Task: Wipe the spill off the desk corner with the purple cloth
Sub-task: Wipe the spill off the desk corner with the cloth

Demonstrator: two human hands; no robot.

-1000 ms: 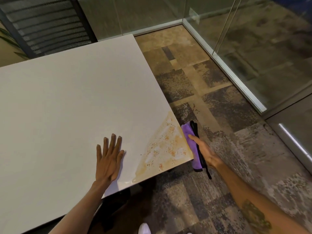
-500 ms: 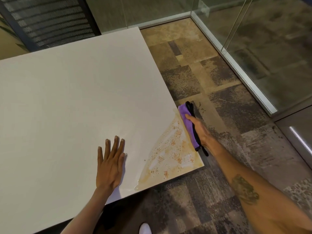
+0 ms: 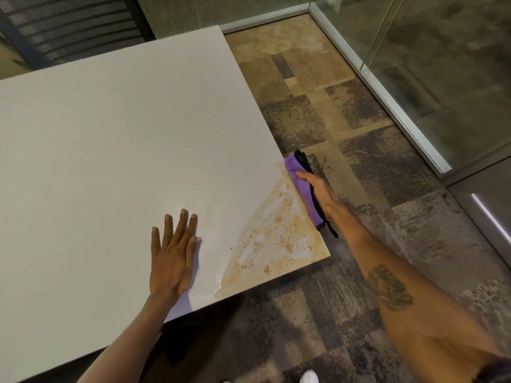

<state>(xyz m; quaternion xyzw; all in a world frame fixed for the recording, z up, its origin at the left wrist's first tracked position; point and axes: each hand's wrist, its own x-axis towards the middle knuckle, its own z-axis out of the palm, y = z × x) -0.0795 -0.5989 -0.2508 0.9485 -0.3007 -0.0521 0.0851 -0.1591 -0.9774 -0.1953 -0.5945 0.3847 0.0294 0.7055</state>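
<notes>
1. One white desk fills the left and centre of the frame. Its right edge runs diagonally from the upper centre down to a corner at the lower right of centre, and its near edge runs from that corner down to the lower left. Most of the top is bare.
2. One patterned carpet floor takes up the right half and the bottom. The strip between the desk's right edge and the glass partition at the upper right is open.
3. One spill, a tan wet triangle speckled with orange grains, covers the desk corner and reaches both edges there.
4. Two bare forearms enter from the bottom of the frame, well apart, one on each side of the spill.
5. The left hand lies flat on the desk with its fingers spread, just left of the spill, holding nothing.
6. The right hand is closed around the one purple cloth, folded long with a black trim, which lies along the desk's right edge at the spill's upper end.
7. One white shoe tip shows at the bottom edge.
</notes>
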